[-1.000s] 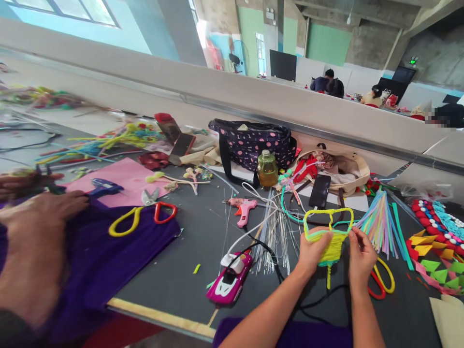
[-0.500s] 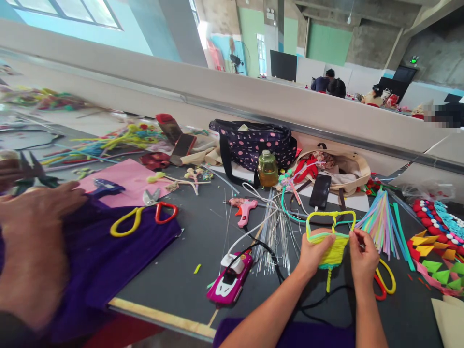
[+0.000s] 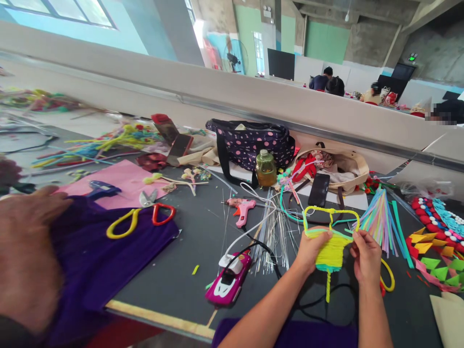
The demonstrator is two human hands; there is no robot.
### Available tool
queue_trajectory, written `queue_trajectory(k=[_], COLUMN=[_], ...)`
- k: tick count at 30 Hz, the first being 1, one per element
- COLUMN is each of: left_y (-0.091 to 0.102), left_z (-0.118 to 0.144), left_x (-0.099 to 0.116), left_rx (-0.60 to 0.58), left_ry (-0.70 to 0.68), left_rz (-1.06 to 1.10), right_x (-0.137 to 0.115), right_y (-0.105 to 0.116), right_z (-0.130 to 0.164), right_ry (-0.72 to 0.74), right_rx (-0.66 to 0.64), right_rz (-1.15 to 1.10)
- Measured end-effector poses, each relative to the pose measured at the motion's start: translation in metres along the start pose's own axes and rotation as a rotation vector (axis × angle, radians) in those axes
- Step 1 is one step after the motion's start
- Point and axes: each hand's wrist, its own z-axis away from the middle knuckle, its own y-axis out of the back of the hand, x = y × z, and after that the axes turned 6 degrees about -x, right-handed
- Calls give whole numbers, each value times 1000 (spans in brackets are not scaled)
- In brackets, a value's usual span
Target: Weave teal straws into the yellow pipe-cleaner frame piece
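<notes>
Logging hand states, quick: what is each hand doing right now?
Left hand: closed on the yellow pipe-cleaner weave.
Right hand: pinching the weave's right edge.

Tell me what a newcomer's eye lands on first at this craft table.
First, the yellow woven pipe-cleaner piece, held up between the left hand and right hand at centre right. Next, the magenta toy car near the table's front edge, and a co-worker's hand on purple cloth at far left.

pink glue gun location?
Head view, centre of the dark table: the pink glue gun lies left of the bundle of thin wires, in front of the polka-dot bag.
</notes>
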Motion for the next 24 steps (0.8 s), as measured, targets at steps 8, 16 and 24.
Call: queue_trajectory(k=[8, 16, 24], left_y=[2, 8, 6], left_z=[-3, -8, -6], left_x=[-3, 0, 3], left_rx=[-97, -74, 32], left_ry=[135, 97, -76], left_rz=[103, 140, -24], right_x=[2, 4, 8], right_y=[-5, -7, -2], right_z=[4, 1, 4], right_ry=[-124, -23, 411], right_rx=[-105, -28, 108], right_rz=[-165, -131, 475])
